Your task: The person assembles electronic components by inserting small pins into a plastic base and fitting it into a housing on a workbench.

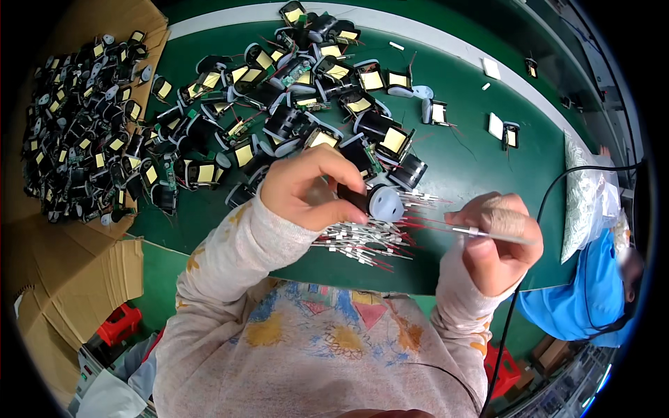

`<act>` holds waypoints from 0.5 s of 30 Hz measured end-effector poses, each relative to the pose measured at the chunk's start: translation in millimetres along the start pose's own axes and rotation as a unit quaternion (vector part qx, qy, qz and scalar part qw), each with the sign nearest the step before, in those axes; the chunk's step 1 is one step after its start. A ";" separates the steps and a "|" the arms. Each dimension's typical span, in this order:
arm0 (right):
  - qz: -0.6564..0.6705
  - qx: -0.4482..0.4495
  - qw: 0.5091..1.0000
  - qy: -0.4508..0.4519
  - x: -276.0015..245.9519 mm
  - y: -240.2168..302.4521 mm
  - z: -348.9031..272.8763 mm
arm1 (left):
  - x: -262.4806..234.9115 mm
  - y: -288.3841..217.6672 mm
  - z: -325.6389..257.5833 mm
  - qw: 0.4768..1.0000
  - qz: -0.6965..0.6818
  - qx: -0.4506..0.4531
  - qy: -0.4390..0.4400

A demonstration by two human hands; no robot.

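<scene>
My left hand (310, 191) pinches a black cylindrical housing (355, 198) between thumb and fingers. The housing's round grey end cap (386, 204), with small dark holes, faces right. My right hand (496, 240) is closed around a slim, pale, metal-looking tool (512, 239); its exact kind is unclear. At the tool's narrow end, by the thumb, is a small white tip (465, 230). Thin red wires (431, 223) stretch between the end cap and that tip. Below the housing, a loose pile of red-and-white wire leads (366, 242) with small white connectors lies on the green table.
Many black housings with yellow pads and green circuit boards (296, 73) spread over the green table (474, 171). More fill a cardboard box (155, 76) at left. White blocks (495, 125) lie right. A black cable (540, 209) hangs near my right arm; a person's blue sleeve (571, 292) is beyond.
</scene>
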State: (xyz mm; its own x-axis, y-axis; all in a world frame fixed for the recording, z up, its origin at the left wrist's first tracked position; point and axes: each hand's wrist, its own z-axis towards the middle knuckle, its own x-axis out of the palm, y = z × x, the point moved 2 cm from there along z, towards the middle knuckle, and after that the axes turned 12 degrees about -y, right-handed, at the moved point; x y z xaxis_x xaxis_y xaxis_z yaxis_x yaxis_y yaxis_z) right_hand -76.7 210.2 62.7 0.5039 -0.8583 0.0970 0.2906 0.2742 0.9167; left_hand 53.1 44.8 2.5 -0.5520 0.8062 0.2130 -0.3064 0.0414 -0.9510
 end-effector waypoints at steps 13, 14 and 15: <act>-0.098 -0.206 0.967 0.109 11.1 12.2 1.7 | -2.5 0.2 1.8 0.993 0.066 0.095 0.004; -0.098 -0.206 0.968 0.107 11.4 13.2 1.8 | -2.1 -1.2 2.9 0.991 0.076 0.108 0.007; -0.097 -0.207 0.968 0.105 11.8 14.5 1.9 | -1.6 -2.5 3.6 0.989 0.087 0.122 0.010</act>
State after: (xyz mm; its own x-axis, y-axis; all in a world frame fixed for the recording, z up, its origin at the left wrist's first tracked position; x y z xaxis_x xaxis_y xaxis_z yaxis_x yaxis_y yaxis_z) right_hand -68.2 203.2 77.8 0.5488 -0.8159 -0.1821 0.6750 0.3041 0.6722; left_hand 51.9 41.4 5.4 -0.5987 0.7997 0.0451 -0.3883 -0.2405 -0.8896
